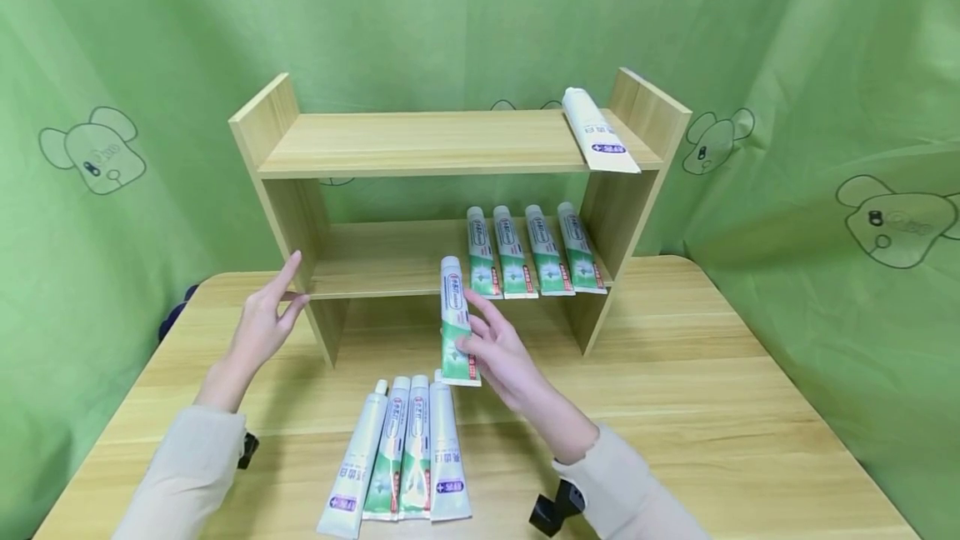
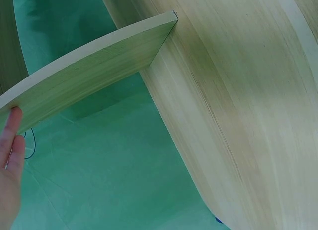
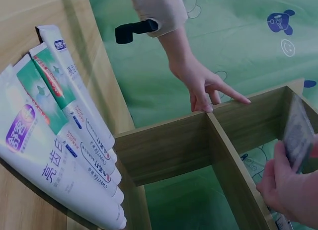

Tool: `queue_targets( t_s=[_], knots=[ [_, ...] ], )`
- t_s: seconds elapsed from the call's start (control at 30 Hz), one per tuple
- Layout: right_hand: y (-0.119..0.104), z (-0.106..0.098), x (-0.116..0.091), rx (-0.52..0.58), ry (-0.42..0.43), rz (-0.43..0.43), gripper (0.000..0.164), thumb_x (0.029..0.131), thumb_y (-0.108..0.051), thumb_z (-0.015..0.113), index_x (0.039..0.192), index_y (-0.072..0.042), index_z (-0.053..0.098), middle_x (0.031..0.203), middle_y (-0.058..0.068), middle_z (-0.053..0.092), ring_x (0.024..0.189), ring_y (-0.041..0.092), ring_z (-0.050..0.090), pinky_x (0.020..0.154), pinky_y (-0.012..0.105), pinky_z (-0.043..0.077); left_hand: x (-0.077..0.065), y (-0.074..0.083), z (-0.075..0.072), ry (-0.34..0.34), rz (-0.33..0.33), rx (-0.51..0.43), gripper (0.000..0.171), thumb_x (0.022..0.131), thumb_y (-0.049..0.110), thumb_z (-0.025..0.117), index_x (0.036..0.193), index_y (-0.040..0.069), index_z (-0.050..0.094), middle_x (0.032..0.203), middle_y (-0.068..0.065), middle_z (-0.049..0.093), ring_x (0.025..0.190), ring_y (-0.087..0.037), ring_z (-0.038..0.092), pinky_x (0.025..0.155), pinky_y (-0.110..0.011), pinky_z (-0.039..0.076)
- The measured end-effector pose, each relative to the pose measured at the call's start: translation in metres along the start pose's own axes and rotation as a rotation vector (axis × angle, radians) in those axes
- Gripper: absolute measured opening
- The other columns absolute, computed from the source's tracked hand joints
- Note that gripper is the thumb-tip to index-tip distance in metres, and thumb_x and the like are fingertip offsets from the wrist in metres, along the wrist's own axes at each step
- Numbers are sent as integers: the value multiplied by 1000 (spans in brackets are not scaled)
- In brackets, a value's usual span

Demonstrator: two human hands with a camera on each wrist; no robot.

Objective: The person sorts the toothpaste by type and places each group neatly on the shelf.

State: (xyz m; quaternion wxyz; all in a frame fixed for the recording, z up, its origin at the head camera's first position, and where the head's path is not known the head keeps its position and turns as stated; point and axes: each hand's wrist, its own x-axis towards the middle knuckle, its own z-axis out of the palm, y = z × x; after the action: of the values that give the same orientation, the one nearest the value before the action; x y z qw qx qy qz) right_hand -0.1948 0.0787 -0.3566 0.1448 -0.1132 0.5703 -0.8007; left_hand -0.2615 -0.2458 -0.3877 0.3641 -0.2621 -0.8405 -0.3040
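My right hand [image 1: 504, 352] pinches a green-and-white toothpaste tube [image 1: 455, 315] between thumb and fingers, cap end up, in front of the shelf's lower board. In the right wrist view the held tube [image 3: 298, 133] appears edge-on. My left hand [image 1: 260, 323] touches the left side of the wooden shelf [image 1: 375, 283], index finger stretched out. Several matching green toothpaste tubes [image 1: 545, 252] lie side by side on the right of that board. On the table lie two green tubes [image 1: 387, 457] between two white tubes with purple labels [image 1: 447, 465], caps toward the shelf.
A white toothpaste tube [image 1: 597, 127] lies at the right end of the top board [image 1: 435, 140], its flat end jutting over the front edge. The shelf stands on a wooden table [image 1: 712, 407]. Behind it hangs a green curtain [image 1: 405, 23] with mouse drawings.
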Motion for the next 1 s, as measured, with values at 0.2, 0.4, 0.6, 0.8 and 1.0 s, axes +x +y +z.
queue_targets(
  t_s=[0.2,0.4,0.6,0.8,1.0],
  knots=[
    [-2,-2,1,13,-38,15,79,81,14,46,147,-13,11,135,22,37,89,8,57,75,16,49,0,0,0,6,8,-1,72,72,-11,68,136,2,38,120,-30,51,71,-37,65,63,-45,54],
    [5,-3,6,-99,93,-13,57,87,6,48,139,-9,31,103,7,58,69,5,54,58,10,44,0,0,0,6,9,-6,71,73,-10,68,136,1,38,120,-31,52,71,-37,65,61,-45,54],
    [10,1,9,-188,179,-92,37,87,3,50,124,1,45,102,6,60,80,8,54,64,14,45,-1,0,0,5,2,-1,71,73,-10,68,136,2,38,120,-30,52,72,-37,65,56,-43,54],
    [9,1,10,-188,103,-82,49,88,-1,53,135,-6,39,125,17,49,75,6,55,62,16,50,0,0,0,1,5,-7,71,73,-11,67,137,1,37,119,-31,52,72,-37,64,58,-44,54],
    [6,-2,9,-146,-105,-52,79,79,6,58,146,-11,18,146,20,22,95,14,59,84,31,52,0,0,0,2,2,-3,72,73,-11,67,137,3,37,119,-30,52,72,-37,65,56,-42,54]
  ],
)
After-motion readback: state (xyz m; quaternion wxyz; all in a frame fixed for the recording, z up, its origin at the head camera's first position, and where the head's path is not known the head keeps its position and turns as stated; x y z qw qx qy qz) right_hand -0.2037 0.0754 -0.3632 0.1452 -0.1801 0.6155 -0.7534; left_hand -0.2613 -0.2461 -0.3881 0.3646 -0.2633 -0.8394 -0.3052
